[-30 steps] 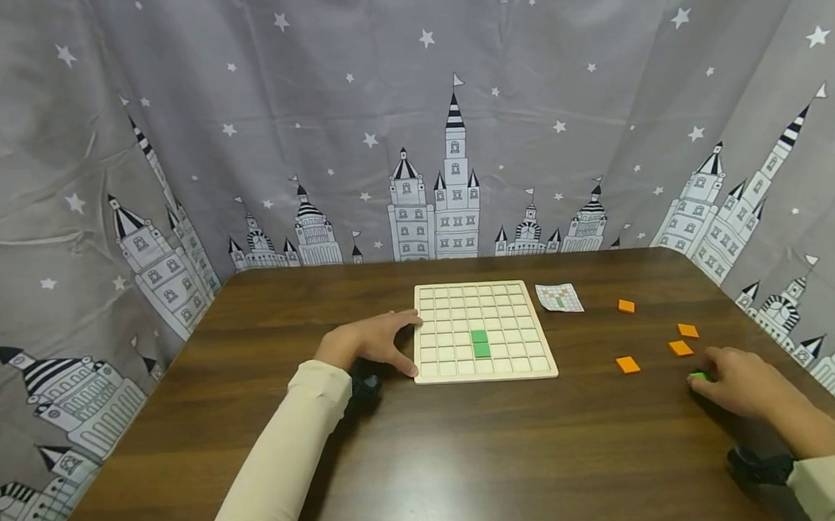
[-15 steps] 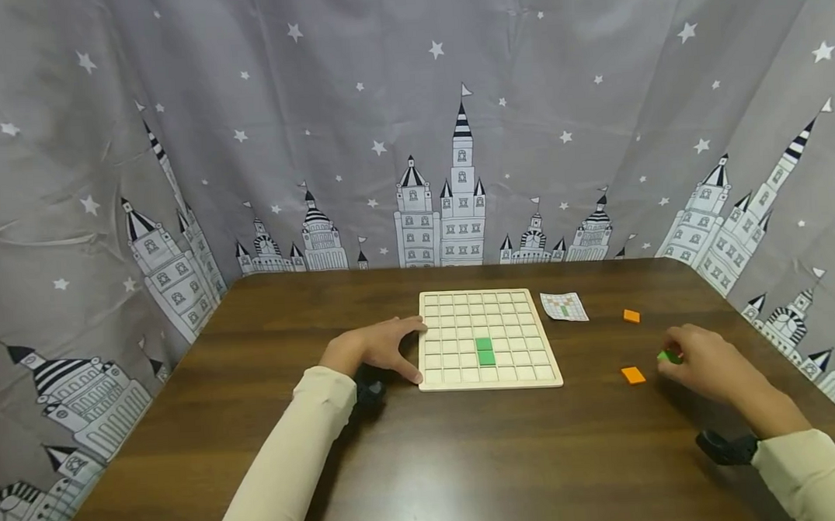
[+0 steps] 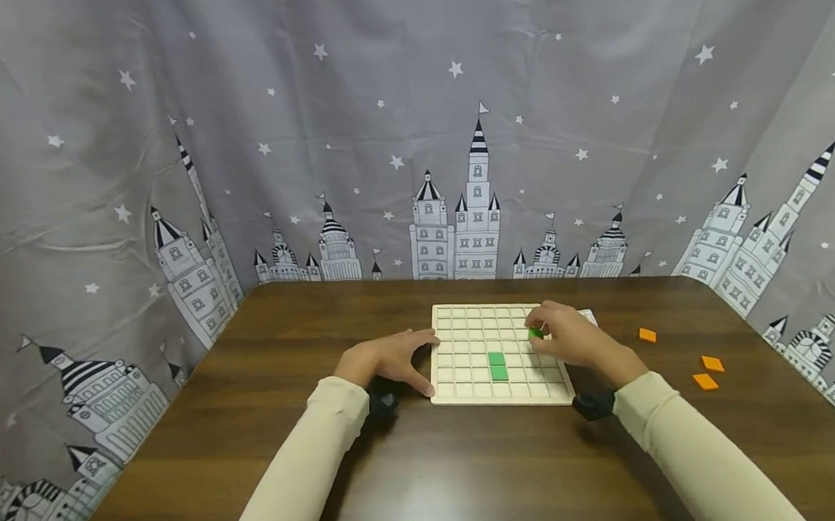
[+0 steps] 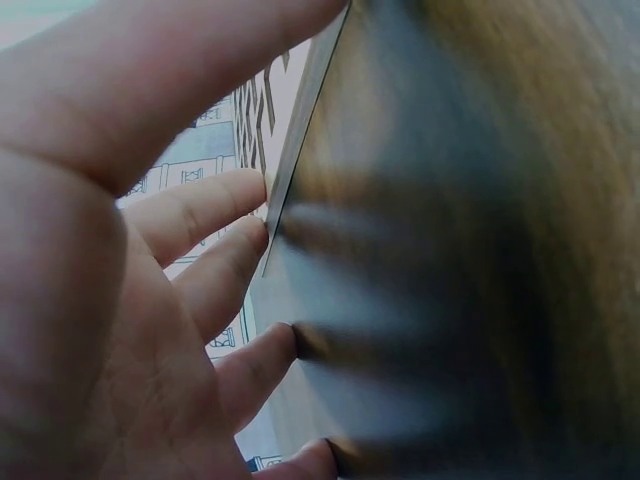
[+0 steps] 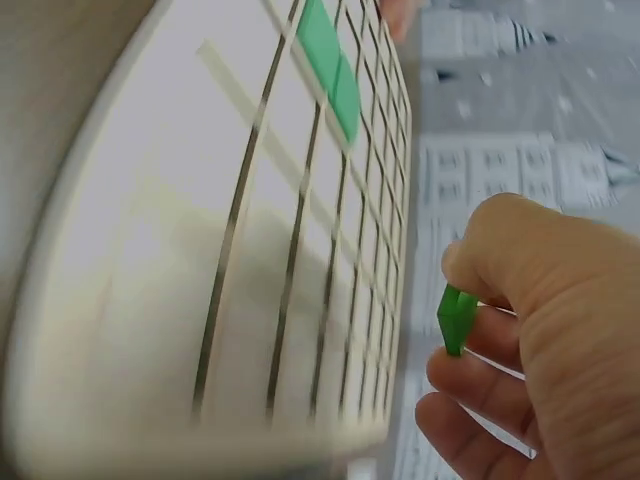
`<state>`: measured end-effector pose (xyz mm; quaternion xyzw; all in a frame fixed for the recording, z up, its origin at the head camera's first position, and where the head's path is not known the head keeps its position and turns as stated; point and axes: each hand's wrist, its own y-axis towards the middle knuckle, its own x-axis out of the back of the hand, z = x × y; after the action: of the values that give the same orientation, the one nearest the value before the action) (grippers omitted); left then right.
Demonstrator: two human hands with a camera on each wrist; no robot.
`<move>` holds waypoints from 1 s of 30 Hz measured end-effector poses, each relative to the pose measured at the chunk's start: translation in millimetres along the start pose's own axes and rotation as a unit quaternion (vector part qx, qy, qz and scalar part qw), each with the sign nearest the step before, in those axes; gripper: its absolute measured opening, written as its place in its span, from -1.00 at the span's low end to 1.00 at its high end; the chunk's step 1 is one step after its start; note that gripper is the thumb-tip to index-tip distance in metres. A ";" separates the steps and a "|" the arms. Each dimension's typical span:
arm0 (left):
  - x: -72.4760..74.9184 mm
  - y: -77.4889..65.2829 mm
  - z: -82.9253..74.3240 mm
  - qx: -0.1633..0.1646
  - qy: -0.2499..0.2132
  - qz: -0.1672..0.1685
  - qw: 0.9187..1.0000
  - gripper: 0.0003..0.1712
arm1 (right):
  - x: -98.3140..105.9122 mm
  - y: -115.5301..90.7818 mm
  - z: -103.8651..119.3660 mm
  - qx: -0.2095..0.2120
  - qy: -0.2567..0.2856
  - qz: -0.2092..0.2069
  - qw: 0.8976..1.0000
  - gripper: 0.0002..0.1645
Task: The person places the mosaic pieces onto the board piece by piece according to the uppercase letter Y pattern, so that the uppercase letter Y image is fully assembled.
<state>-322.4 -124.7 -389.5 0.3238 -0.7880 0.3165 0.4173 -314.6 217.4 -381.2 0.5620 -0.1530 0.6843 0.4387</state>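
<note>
A pale gridded board lies on the table, with two green square tiles side by side in its cells. My left hand rests at the board's left edge, thumb and fingers spread; in the left wrist view some fingertips meet the edge and others reach the tabletop. Over the board's right part, my right hand pinches a third green tile. The right wrist view shows this green tile between thumb and fingers, raised off the grid and standing on edge.
Orange tiles lie loose on the brown table to the right. A small printed card shows partly behind my right hand. A grey curtain with castles and stars closes off the back and sides.
My right hand has carried the green tile leftward from the table's right side to above the board. One orange tile is now hidden behind the right forearm. The left hand stays at the edge.
</note>
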 end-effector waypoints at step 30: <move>-1.0 -0.5 -1.4 0.018 0.007 -0.008 1.000 0.08 | -40.8 50.6 14.2 0.026 0.042 0.093 0.994 -0.72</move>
<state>-320.9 -123.6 -389.6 0.3358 -0.7764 0.3295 0.4194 -345.4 161.2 -399.2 0.5272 -0.1681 0.7488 0.3649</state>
